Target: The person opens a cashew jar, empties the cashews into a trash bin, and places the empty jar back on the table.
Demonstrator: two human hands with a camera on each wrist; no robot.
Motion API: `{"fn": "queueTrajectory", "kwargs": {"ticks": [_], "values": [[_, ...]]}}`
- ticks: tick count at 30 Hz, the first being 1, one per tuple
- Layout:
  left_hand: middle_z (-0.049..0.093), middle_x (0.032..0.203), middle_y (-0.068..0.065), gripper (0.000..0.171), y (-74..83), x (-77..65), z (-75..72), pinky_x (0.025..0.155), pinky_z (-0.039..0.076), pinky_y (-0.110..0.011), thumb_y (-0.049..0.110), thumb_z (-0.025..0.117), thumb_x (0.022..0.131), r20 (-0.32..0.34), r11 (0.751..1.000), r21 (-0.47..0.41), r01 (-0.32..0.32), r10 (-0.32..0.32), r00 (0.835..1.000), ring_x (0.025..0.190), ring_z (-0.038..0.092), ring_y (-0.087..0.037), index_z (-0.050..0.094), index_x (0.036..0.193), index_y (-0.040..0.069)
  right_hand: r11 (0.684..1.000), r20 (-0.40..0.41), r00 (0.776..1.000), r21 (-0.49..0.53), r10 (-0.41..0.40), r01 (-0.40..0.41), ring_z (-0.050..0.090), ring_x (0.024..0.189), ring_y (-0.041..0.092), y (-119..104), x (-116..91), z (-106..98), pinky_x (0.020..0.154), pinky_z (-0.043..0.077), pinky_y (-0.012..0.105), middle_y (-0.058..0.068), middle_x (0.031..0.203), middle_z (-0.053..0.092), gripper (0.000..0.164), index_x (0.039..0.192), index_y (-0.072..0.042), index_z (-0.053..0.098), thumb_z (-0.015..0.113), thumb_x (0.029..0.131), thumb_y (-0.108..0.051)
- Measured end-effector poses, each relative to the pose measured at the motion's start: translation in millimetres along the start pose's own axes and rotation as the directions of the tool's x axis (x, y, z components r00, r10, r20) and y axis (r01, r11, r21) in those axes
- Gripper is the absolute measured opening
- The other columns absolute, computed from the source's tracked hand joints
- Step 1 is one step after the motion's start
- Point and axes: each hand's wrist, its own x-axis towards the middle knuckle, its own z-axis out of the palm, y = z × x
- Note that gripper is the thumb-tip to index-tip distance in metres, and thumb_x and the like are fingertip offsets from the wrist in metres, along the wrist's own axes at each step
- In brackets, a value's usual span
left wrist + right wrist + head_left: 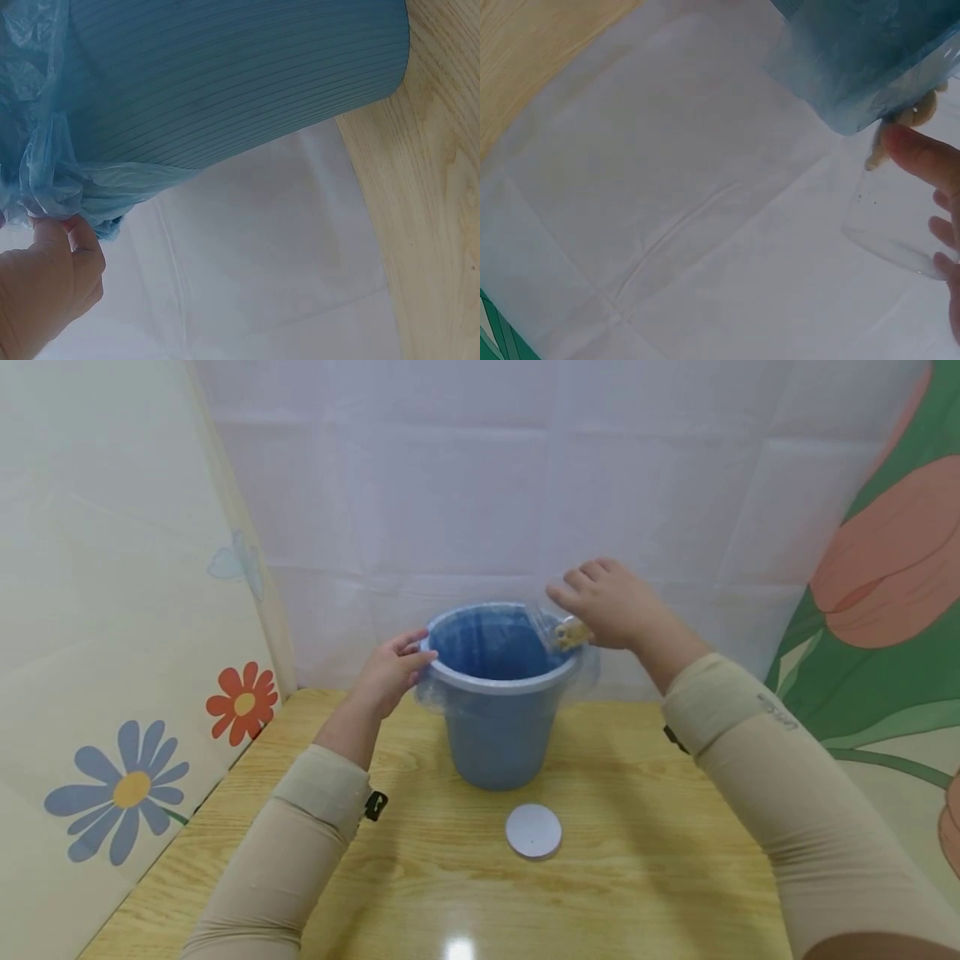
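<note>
A blue trash can (498,735) stands upright on the table, lined with a thin clear plastic bag (127,184) that hangs over its rim. At the left side of the rim, my left hand (390,672) pinches the bag and rim between thumb and fingers. My right hand (611,606) grips a clear jar (889,221), tipped over the right side of the opening. Tan, curved snack-like pieces (573,633) lie in the jar near its mouth. In the right wrist view the thumb and fingers wrap round the jar's clear wall, and the liner partly hides its mouth.
A round white lid (533,831) lies flat on the wooden table (615,877), in front of the trash can. Behind the can hangs a white creased sheet (465,485). Flower-printed panels flank the table on both sides.
</note>
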Motion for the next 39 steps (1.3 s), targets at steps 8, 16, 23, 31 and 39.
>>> {"fn": "queueTrajectory", "kwargs": {"ticks": [8, 16, 23, 31, 39], "values": [[0.025, 0.148, -0.012, 0.054, 0.6, 0.2, 0.7, 0.105, 0.032, -0.036, 0.014, 0.059, 0.089, 0.002, 1.000, 0.002, 0.013, -0.013, 1.000, 0.132, 0.031, -0.021, 0.039, 0.140, 0.018, 1.000, 0.027, 1.000, -0.004, -0.007, 0.007, 0.036, 0.121, 0.037, -3.5, 0.2, -0.6, 0.104, 0.025, 0.052, 0.020, 0.132, 0.042, 0.087, 0.139, -0.008, 0.031, 0.080, 0.070, -0.027], [0.026, 0.148, -0.012, 0.055, 1.0, 0.5, 1.4, 0.104, 0.033, -0.036, 0.014, 0.060, 0.089, -0.003, 1.000, -0.001, 0.005, -0.005, 1.000, 0.131, 0.032, -0.021, 0.039, 0.140, 0.017, 1.000, -0.002, 1.000, 0.004, -0.001, 0.001, 0.037, 0.119, 0.038, -2.8, 0.1, 1.9, 0.102, 0.027, 0.052, 0.020, 0.129, 0.043, 0.085, 0.137, -0.007, 0.033, 0.080, 0.069, -0.025], [0.025, 0.148, -0.013, 0.054, 1.0, 0.7, 1.7, 0.105, 0.032, -0.036, 0.013, 0.059, 0.090, 0.003, 1.000, -0.005, 0.012, -0.012, 1.000, 0.132, 0.031, -0.021, 0.039, 0.140, 0.017, 1.000, 0.027, 1.000, -0.007, -0.001, 0.001, 0.036, 0.121, 0.038, -2.5, -0.7, 1.2, 0.103, 0.026, 0.053, 0.020, 0.131, 0.041, 0.090, 0.139, -0.007, 0.030, 0.081, 0.069, -0.029], [0.026, 0.148, -0.013, 0.056, 1.4, -0.4, 1.3, 0.105, 0.032, -0.036, 0.015, 0.060, 0.089, 0.003, 1.000, 0.003, -0.008, 0.008, 1.000, 0.131, 0.032, -0.022, 0.038, 0.140, 0.017, 1.000, -0.015, 1.000, -0.016, 0.004, -0.004, 0.037, 0.119, 0.039, -0.3, 0.5, -0.5, 0.102, 0.027, 0.053, 0.021, 0.129, 0.043, 0.088, 0.139, -0.007, 0.032, 0.081, 0.068, -0.028], [0.028, 0.147, -0.012, 0.055, 1.4, 0.0, 1.0, 0.104, 0.034, -0.036, 0.015, 0.061, 0.089, -0.005, 1.000, -0.001, 0.001, -0.001, 1.000, 0.129, 0.035, -0.021, 0.040, 0.139, 0.018, 1.000, 0.034, 0.999, -0.021, -0.021, 0.021, 0.035, 0.122, 0.038, -2.2, 1.4, -4.6, 0.105, 0.023, 0.053, 0.020, 0.131, 0.042, 0.076, 0.139, -0.010, 0.032, 0.074, 0.076, -0.016]]}}
